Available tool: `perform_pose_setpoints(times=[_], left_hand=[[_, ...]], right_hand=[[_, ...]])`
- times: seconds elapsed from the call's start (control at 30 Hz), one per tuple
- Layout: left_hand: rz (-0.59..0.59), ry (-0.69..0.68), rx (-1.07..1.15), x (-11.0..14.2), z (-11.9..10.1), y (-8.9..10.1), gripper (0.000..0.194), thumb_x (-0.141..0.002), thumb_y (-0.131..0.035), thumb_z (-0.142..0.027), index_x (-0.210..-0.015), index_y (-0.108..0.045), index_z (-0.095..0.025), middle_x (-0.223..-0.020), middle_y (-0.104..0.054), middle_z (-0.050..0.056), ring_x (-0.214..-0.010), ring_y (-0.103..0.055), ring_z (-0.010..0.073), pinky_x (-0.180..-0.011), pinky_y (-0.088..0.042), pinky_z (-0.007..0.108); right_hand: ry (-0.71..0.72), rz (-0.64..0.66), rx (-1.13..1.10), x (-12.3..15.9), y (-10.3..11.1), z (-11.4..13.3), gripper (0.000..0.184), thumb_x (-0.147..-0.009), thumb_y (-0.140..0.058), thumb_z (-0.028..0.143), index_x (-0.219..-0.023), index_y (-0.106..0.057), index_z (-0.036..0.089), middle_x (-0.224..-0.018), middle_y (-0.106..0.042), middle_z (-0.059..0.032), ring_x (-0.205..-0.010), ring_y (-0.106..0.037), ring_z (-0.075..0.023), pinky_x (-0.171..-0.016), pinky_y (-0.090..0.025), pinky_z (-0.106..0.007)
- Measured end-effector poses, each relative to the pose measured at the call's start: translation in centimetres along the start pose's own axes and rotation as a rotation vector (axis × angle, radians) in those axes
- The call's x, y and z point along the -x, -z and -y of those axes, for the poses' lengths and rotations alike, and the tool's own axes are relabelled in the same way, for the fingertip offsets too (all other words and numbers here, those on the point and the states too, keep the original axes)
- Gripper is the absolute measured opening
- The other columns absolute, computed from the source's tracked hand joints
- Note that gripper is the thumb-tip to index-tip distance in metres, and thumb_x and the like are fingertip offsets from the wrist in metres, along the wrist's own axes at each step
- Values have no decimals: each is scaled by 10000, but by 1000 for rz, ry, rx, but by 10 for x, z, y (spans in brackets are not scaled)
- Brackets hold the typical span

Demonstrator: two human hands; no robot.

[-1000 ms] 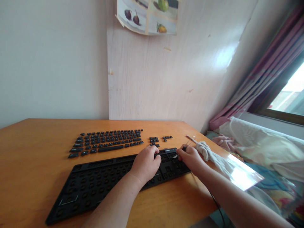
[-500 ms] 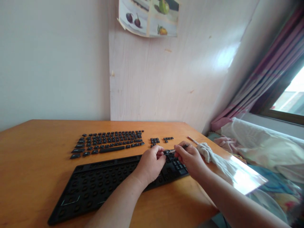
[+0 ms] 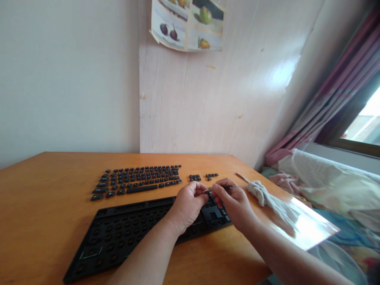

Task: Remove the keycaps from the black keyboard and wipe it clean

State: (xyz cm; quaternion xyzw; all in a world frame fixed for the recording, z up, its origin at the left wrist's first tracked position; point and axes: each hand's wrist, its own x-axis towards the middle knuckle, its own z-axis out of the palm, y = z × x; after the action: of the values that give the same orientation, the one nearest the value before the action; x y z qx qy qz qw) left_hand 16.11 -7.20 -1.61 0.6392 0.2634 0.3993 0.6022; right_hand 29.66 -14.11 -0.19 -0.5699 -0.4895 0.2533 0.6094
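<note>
A black keyboard (image 3: 139,229) lies on the table, most of its key places bare. Over its right part, my left hand (image 3: 191,204) is closed in a pinch, with a small black keycap (image 3: 207,192) at its fingertips. My right hand (image 3: 233,202) is closed around a thin tool with a dark handle (image 3: 228,187). Its tip meets the keycap near my left fingers; the exact contact is hidden. Some keys still sit in the keyboard's right end, partly behind my right hand.
Beyond the keyboard, rows of loose black keycaps (image 3: 142,177) lie on the wooden table (image 3: 68,166), with smaller groups (image 3: 195,177) to their right. A grey cloth (image 3: 261,192), a thin stick (image 3: 242,177) and a shiny clear sheet (image 3: 314,227) lie at the right edge.
My right hand has moved slightly left, closer to my left fingertips, bringing the tool with it. The camera view has shifted a little.
</note>
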Motion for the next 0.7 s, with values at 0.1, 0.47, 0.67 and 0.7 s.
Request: perform_pose_setpoints(times=[0.1, 0.47, 0.67, 0.7], left_hand=[[5, 62, 88, 1, -3, 0, 240, -742, -632, -127, -980, -606, -147, -884, -674, 53, -838, -616, 152, -798, -470, 283], [20, 166, 250, 4, -13, -1, 309, -731, -674, -108, -1026, -584, -123, -888, -685, 62, -779, -629, 124, -773, -483, 262], [15, 142, 174, 5, -10, -1, 348, -738, -690, -206, -1063, -587, -134, -897, -692, 72, -846, -633, 155, -828, -464, 292], [-9, 122, 147, 4, -9, 1, 337, -740, -690, -228, -1051, -596, -135, -911, -691, 78, -871, -631, 161, -847, -455, 295]], right_hand=[[135, 17, 107, 1, 4, 2, 321, -849, -586, 450, -1048, -613, 199, -829, -666, -40, -650, -593, -136, -548, -472, -235], [540, 218, 718, -4, 21, -10, 197, -859, -575, 229, -1040, -654, 244, -923, -635, -47, -822, -594, -170, -738, -467, -278], [530, 245, 764, -7, 26, -8, 169, -859, -580, 253, -1012, -651, 238, -911, -640, -42, -813, -592, -164, -725, -454, -269], [519, 231, 763, -12, 28, -9, 165, -854, -587, 263, -1003, -651, 236, -902, -640, -39, -807, -593, -162, -720, -452, -267]])
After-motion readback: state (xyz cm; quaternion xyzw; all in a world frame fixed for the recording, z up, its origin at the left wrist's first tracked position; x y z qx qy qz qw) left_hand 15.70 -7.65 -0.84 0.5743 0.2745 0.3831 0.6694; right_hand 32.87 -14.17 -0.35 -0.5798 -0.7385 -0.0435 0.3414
